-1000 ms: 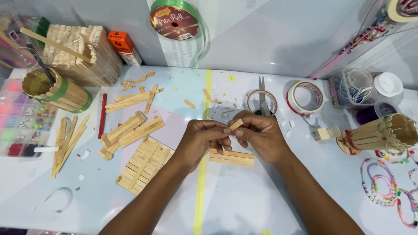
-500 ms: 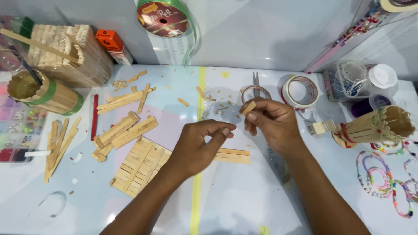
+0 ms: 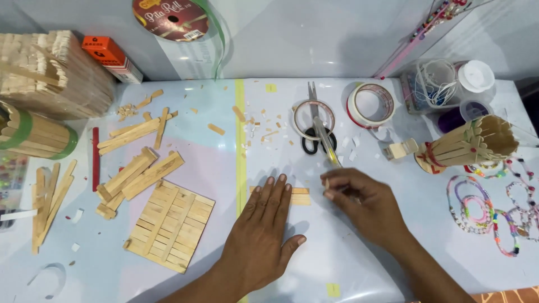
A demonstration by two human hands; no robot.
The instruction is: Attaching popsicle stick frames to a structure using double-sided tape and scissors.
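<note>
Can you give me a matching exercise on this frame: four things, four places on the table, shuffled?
Things:
1. scissors
2. flat panel of wooden sticks
3. bead bracelets
4. short wooden sticks

Places:
A. far right, beyond the right hand
B. under the fingertips of the left hand
C. top centre, lying across a tape roll
D. left of the left hand, flat on the table

Pairs: 1-C, 2-D, 3-A, 4-B

Pale, matt wooden sticks (image 3: 295, 195) lie on the glossy, smooth table (image 3: 359, 264), with shiny metal scissors (image 3: 315, 120) and glossy plastic tape rolls (image 3: 370, 104) just beyond them.
</note>
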